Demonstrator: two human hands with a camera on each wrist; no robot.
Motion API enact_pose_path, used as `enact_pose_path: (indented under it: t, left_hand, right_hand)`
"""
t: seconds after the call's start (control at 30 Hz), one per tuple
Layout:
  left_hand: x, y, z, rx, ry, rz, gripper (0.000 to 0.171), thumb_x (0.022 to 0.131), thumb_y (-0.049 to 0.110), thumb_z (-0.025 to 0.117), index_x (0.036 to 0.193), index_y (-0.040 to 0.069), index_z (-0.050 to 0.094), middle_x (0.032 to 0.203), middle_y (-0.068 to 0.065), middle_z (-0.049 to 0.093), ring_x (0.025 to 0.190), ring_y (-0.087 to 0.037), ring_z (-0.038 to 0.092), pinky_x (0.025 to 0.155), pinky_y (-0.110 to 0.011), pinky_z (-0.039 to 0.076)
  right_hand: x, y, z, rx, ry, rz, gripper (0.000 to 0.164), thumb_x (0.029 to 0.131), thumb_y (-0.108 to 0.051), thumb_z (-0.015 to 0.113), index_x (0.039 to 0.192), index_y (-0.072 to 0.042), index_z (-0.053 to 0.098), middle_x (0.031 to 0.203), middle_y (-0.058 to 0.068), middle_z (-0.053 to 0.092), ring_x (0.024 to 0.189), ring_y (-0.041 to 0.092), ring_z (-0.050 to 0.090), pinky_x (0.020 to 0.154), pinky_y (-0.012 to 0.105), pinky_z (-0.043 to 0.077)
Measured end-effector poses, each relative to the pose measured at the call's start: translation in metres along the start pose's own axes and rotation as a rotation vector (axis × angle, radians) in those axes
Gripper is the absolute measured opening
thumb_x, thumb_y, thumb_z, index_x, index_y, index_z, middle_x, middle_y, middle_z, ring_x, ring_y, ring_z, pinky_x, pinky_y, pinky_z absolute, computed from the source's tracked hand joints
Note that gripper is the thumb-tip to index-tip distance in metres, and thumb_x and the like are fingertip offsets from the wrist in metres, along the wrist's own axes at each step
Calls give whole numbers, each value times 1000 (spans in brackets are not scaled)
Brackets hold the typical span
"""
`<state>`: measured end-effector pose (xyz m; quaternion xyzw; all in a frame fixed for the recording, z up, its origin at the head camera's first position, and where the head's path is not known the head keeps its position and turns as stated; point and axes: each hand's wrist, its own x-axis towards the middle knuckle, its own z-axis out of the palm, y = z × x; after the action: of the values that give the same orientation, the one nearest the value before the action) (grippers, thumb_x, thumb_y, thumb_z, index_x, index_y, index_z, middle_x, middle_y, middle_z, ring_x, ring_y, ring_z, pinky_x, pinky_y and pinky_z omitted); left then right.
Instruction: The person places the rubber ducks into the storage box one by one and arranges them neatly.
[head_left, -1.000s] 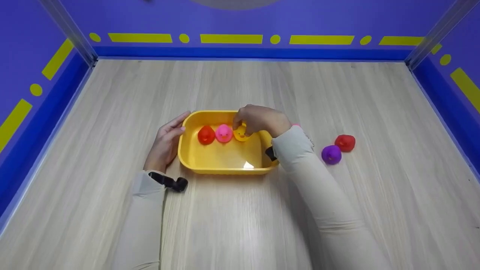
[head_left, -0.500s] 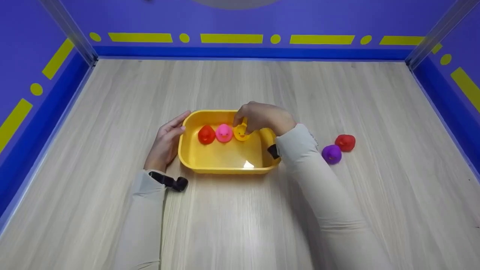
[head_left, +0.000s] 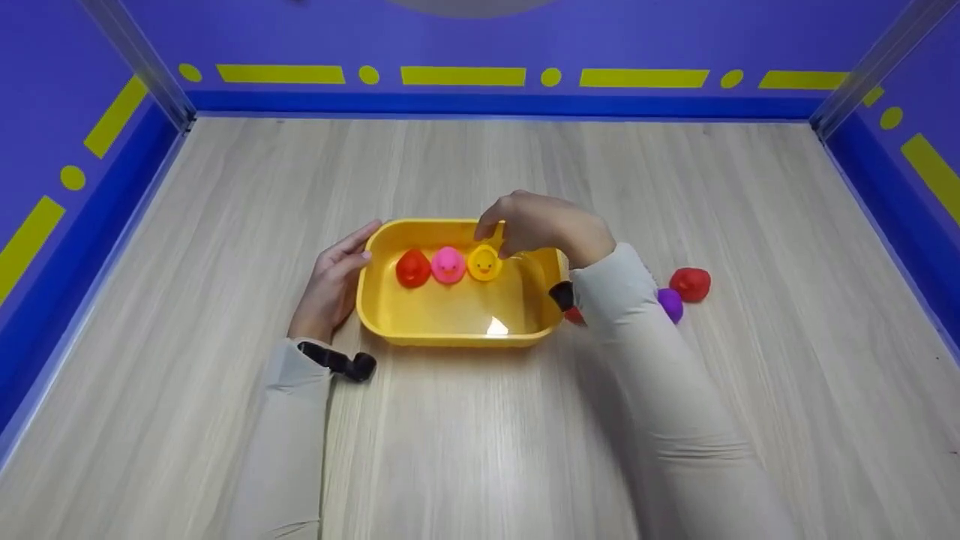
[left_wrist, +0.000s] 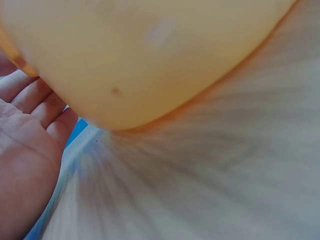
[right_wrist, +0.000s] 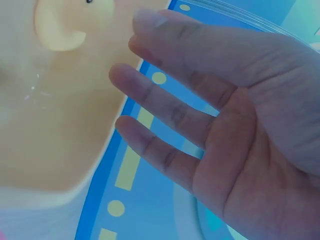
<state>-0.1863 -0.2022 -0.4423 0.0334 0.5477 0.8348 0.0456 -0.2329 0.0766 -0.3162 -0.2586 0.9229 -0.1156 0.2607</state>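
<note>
A yellow plastic tub (head_left: 431,339) holds a row of a red rubber duck (head_left: 412,268), a pink rubber duck (head_left: 448,265) and a yellow rubber duck (head_left: 484,263). My left hand (head_left: 326,289) rests against the tub's left side, its fingers extended along the outer wall; the left wrist view shows the palm of this hand (left_wrist: 30,145) beside the tub wall (left_wrist: 140,65). Over the tub's back right rim is my right hand (head_left: 551,225), just above and apart from the yellow duck. The right wrist view shows this hand (right_wrist: 230,125) with spread fingers and nothing held.
Right of the tub lie a red duck (head_left: 690,285) and a purple duck (head_left: 670,305), the latter partly hidden by the right sleeve. A small red object (head_left: 574,316) peeks out beside the right wrist. Blue panels (head_left: 480,45) border the wooden table (head_left: 480,450).
My right hand has let go of the yellow duck and risen up and to the right, leaving the duck standing in the tub. The left hand and tub have stayed put.
</note>
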Motion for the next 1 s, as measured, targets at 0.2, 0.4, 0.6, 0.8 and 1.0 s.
enact_pose_path:
  t: [0.2, 0.4, 0.6, 0.8, 1.0]
  left_hand:
    - [0, -1, -1, -13, 5, -3, 53, 91, -6, 42, 143, -9, 36, 146, -12, 47, 134, -16, 43, 111, -28, 38]
    - [1, -1, -1, -5, 2, -3, 52, 91, -6, 42, 143, -9, 35, 151, -18, 38, 139, -19, 37, 114, -30, 34]
    - [0, -1, -1, -12, -4, -15, 52, 92, -5, 41, 144, -8, 34, 153, -18, 34, 141, -21, 35, 113, -29, 34]
    - [0, 0, -1, 0, -6, -18, 52, 93, -5, 41, 144, -7, 34, 154, -18, 33, 140, -20, 36, 112, -28, 36]
    - [0, -1, -1, -16, -8, -10, 52, 92, -6, 41, 144, -8, 34, 153, -19, 35, 138, -20, 39, 111, -28, 38]
  right_hand:
    - [-9, 6, -4, -14, 31, -16, 40, 87, -11, 69, 125, -19, 65, 128, 3, 62, 103, 22, 56, 97, 37, 52]
    - [-20, 18, -5, -4, 104, -83, 38, 85, -10, 71, 122, -19, 67, 125, 1, 64, 105, 20, 60, 94, 33, 54]
    - [-26, 30, -5, 16, 136, -129, 39, 84, -6, 71, 122, -14, 67, 122, 5, 66, 111, 24, 60, 93, 37, 55]
    - [-33, 42, -5, 37, 163, -127, 36, 85, -5, 70, 120, -12, 67, 122, 6, 66, 112, 26, 60, 91, 38, 56]
    - [-38, 55, -3, 40, 180, -114, 36, 84, -3, 70, 120, -10, 68, 122, 9, 66, 109, 26, 61, 89, 39, 57]
